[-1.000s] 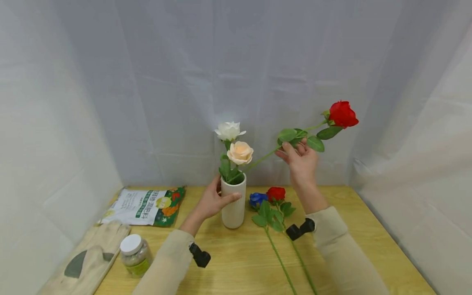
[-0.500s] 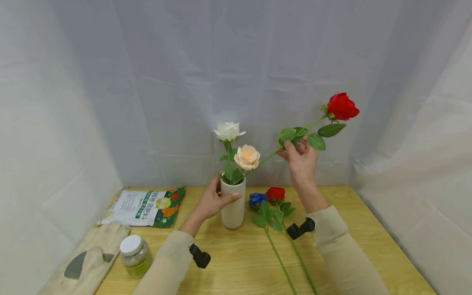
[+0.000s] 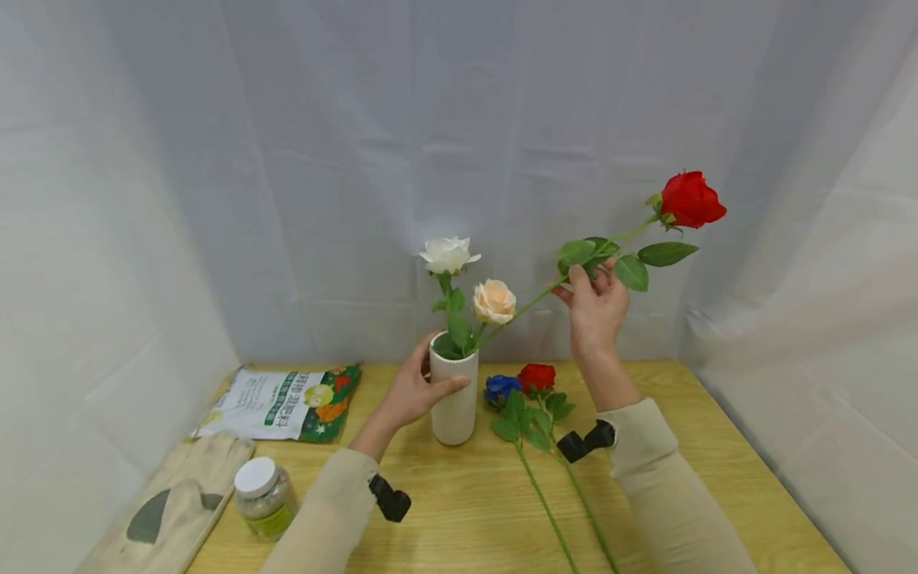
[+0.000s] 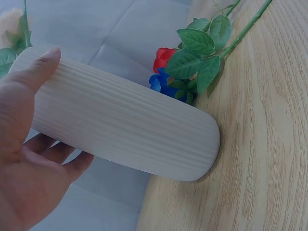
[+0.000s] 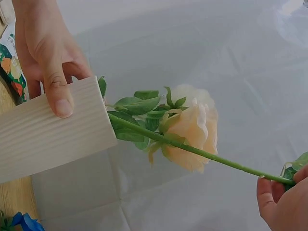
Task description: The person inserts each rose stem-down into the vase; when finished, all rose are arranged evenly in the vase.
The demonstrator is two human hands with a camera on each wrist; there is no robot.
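Note:
A white ribbed vase (image 3: 454, 402) stands upright on the table, and my left hand (image 3: 419, 387) grips it near the rim, thumb in front. A white rose (image 3: 448, 255) and a peach rose (image 3: 494, 302) rise out of it, the peach one leaning right. My right hand (image 3: 598, 311) pinches the stem of a long red rose (image 3: 692, 199) just below its leaves. That stem slants down to the left, with its lower end inside the vase mouth. In the right wrist view the green stem (image 5: 216, 158) passes in front of the peach rose.
A blue rose (image 3: 502, 388) and another red rose (image 3: 536, 376) lie on the wooden table (image 3: 445, 518) right of the vase. At the left are a printed packet (image 3: 287, 402), a lidded jar (image 3: 265, 498) and a pale glove (image 3: 172, 498). A pale curtain hangs behind.
My right hand and the red rose have moved slightly right, the bloom also up. The peach rose has shifted right and leans away from the white rose. My left hand stays on the vase.

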